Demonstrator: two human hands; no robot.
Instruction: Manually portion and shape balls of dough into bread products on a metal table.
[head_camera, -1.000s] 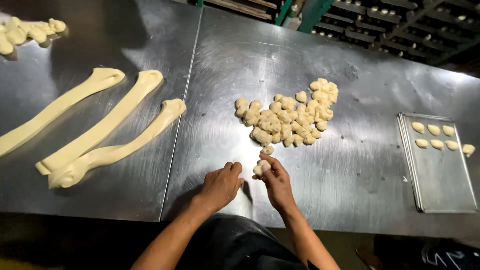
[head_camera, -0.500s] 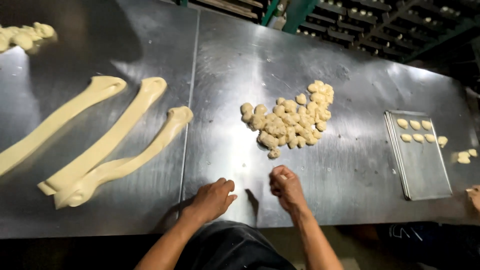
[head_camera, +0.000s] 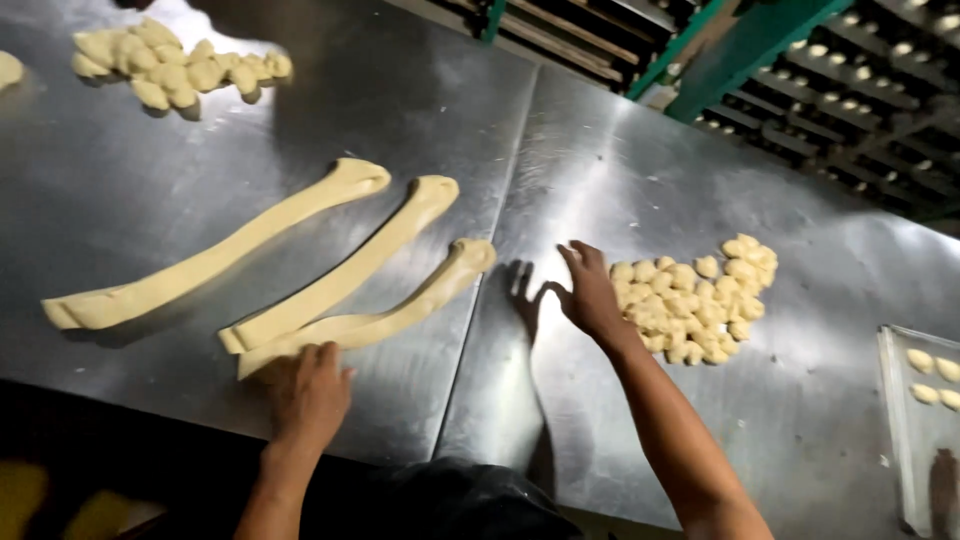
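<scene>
Your left hand (head_camera: 308, 392) rests flat and empty on the nearest dough rope's (head_camera: 372, 318) end at the bench's (head_camera: 600, 160) front edge. Right hand (head_camera: 590, 290) spread open, touching the dough-piece pile (head_camera: 695, 295) mid-bench.

Three dough ropes (head_camera: 340, 285) lie left of the dough-piece pile (head_camera: 700, 295), the tray (head_camera: 900, 440) far right.

A bakery workroom. A long steel table (head_camera: 640, 170) holds dough ropes (head_camera: 215, 265) and cut pieces (head_camera: 700, 295). Tray racks (head_camera: 850, 90) stand behind.
</scene>
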